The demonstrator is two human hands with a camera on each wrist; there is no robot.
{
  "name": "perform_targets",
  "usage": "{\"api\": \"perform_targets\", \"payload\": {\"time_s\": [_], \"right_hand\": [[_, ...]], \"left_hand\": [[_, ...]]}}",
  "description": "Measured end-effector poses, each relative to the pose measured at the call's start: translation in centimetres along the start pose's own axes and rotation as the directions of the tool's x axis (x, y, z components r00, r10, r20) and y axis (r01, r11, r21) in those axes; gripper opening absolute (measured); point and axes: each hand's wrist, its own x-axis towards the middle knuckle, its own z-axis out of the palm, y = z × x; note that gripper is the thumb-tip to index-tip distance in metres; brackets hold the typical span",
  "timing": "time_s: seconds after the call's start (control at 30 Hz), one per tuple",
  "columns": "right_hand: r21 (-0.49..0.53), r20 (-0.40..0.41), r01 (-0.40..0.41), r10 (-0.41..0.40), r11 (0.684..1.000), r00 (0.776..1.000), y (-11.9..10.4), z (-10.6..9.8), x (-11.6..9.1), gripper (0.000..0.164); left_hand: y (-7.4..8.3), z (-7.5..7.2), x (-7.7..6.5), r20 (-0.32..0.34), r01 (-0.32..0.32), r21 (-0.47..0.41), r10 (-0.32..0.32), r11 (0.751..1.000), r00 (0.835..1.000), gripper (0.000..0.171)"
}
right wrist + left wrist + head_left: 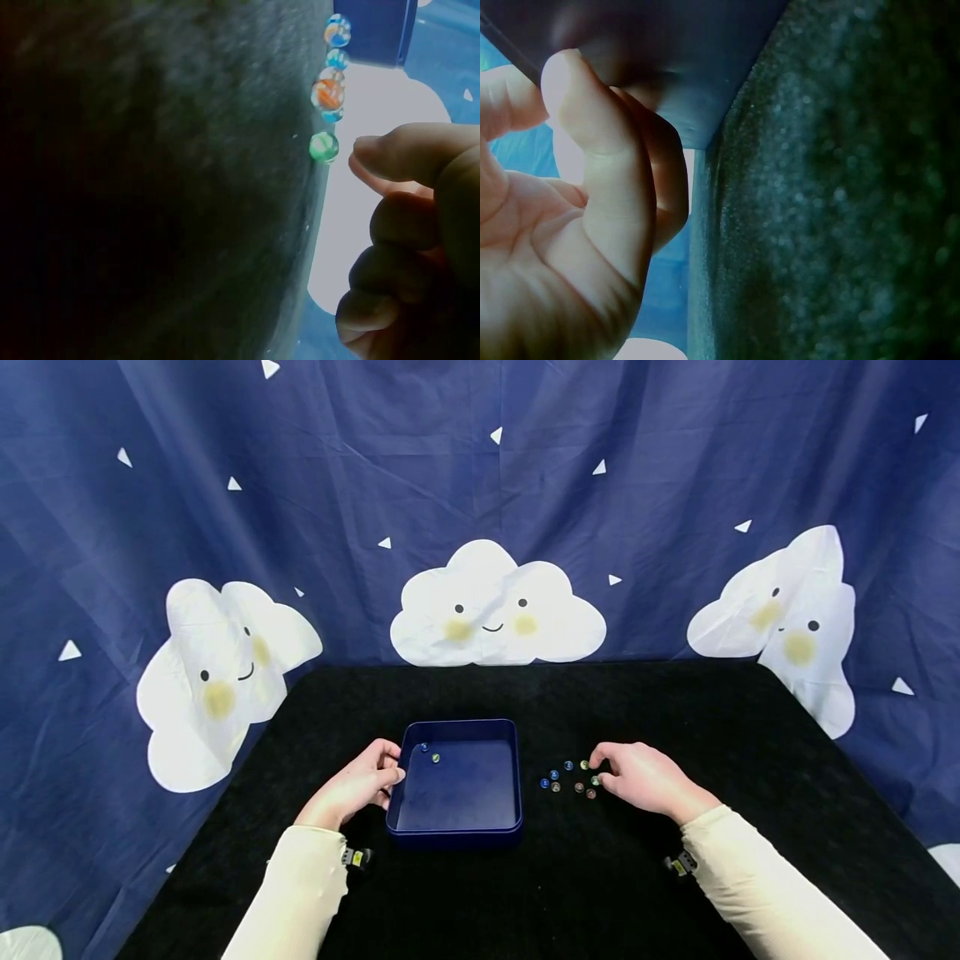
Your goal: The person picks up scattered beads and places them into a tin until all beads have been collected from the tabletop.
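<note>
A dark blue, square-cornered open box (456, 837) sits on the black table. My left hand (363, 787) pinches the rim of its left wall, and the left wrist view shows the thumb (592, 112) against that wall. Inside lie a blue marble (424, 747) and a yellow-green marble (436, 758). My right hand (647, 778) hovers low at the right end of a loose group of glass marbles, thumb and forefinger slightly apart. Close by its fingertips are a yellow marble (584, 765) and a green marble (324, 147). Its other fingers curl inward, and nothing shows between them.
Left of those two marbles lie several more, among them a blue marble (568, 766) and a brownish marble (591, 794). The group lies right of the box. Behind the black tabletop (570, 893) hangs a blue curtain (337, 510) with white clouds.
</note>
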Motion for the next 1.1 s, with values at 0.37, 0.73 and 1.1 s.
{"api": "perform_targets", "payload": {"time_s": [0.37,0.73,1.1], "right_hand": [[-0.008,0.089,0.011,-0.01,1.0,0.996,0.3,0.2,-0.1,0.019],[-0.015,0.08,0.046,-0.045,0.999,0.996,0.2,0.6,-0.1,0.018],[0.02,0.022,0.06,-0.061,0.998,0.998,-1.1,0.1,0.4,0.016]], "left_hand": [[-0.3,0.2,-0.1,-0.001,-0.014,0.006,0.014,1.0,1.0,0.038],[0.0,0.0,-0.3,0.002,-0.005,0.0,0.005,1.0,1.0,0.038],[0.0,0.1,-0.2,0.002,-0.008,-0.001,0.008,1.0,1.0,0.038]]}}
